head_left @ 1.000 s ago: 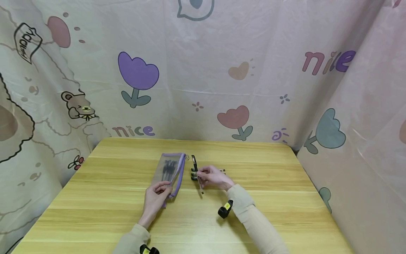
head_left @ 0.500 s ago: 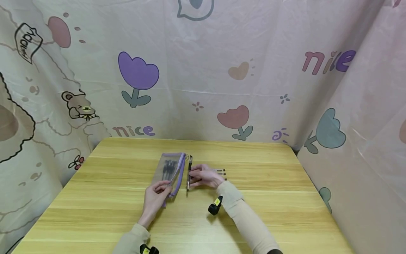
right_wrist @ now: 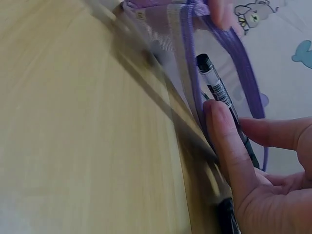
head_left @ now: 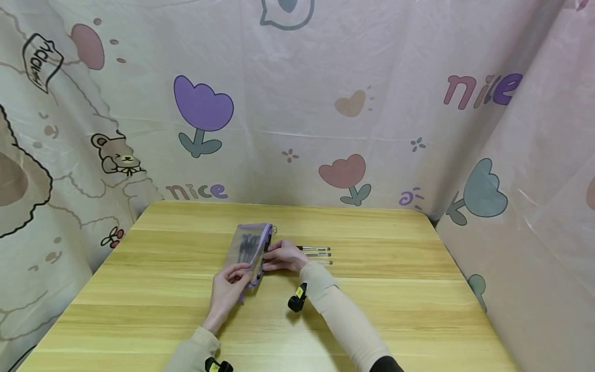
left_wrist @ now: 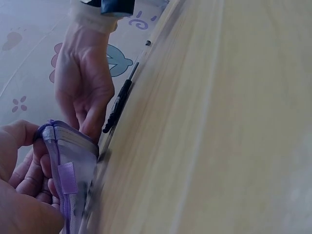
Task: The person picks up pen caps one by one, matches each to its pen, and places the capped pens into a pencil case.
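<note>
A see-through mesh pencil case (head_left: 234, 258) with purple zipper edging lies on the table, with several dark pens (head_left: 249, 247) inside it. My left hand (head_left: 225, 294) pinches the near end of its opening, and in the left wrist view the left fingers hold the purple zipper edge (left_wrist: 51, 127). With thumb and fingers, my right hand (head_left: 284, 256) grips a black-capped pen (right_wrist: 217, 87) at the mouth of the case. The right wrist view has this pen between the two parted zipper edges. How deep it sits I cannot tell.
Several pens (head_left: 319, 254) lie side by side to the right of the case, partly hidden behind the right hand. The wooden table (head_left: 395, 289) ends at a patterned curtain (head_left: 288, 124) behind it. Each wrist carries a black camera (head_left: 297, 297).
My right hand has moved left with the pen, from above the loose pens to the opening of the pencil case. The pen has turned alongside the zipper. The left hand has stayed put.
</note>
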Tool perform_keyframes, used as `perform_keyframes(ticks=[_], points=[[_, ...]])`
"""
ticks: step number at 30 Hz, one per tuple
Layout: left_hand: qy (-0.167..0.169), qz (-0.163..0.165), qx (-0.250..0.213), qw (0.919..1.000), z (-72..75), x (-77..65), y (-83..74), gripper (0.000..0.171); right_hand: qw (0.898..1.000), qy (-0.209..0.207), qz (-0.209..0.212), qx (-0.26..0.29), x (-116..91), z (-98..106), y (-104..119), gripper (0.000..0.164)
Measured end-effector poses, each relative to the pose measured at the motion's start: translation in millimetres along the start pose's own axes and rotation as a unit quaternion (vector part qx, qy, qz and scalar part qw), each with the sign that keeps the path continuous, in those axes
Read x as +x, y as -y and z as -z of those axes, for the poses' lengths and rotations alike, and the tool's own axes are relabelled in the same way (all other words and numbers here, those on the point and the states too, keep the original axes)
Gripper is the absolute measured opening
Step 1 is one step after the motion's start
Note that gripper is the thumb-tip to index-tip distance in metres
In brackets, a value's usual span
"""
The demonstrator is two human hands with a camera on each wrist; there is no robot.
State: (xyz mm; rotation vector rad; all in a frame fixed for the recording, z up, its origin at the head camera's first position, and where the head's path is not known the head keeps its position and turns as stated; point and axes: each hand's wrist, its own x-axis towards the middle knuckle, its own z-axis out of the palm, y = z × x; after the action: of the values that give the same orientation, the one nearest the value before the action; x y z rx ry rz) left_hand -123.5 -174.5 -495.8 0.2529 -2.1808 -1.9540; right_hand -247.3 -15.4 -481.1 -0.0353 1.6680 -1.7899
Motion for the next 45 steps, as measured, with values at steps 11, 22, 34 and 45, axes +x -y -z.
perform_keyframes(ticks=[11, 22, 34, 45], points=[[-0.002, -0.001, 0.001, 1.0000, -0.7, 1.3, 2.8, 0.024, 0.999, -0.019, 0.007, -0.035, 12.2, -14.9, -0.4, 0.022], [-0.010, 0.002, -0.004, 0.9999, -1.4, 2.8, 3.7, 0.024, 0.997, 0.001, 0.067, -0.026, -6.3, -4.4, -8.7, 0.034], [-0.010, -0.002, 0.005, 0.9999, -1.8, 3.0, 2.2, 0.024, 0.907, -0.017, 0.291, -0.303, -66.5, 64.6, -30.6, 0.032], [-0.006, 0.013, 0.003, 0.9999, -1.5, 3.9, 4.3, 0.025, 0.852, -0.089, 0.301, -0.419, -81.1, 116.8, -33.6, 0.026]])
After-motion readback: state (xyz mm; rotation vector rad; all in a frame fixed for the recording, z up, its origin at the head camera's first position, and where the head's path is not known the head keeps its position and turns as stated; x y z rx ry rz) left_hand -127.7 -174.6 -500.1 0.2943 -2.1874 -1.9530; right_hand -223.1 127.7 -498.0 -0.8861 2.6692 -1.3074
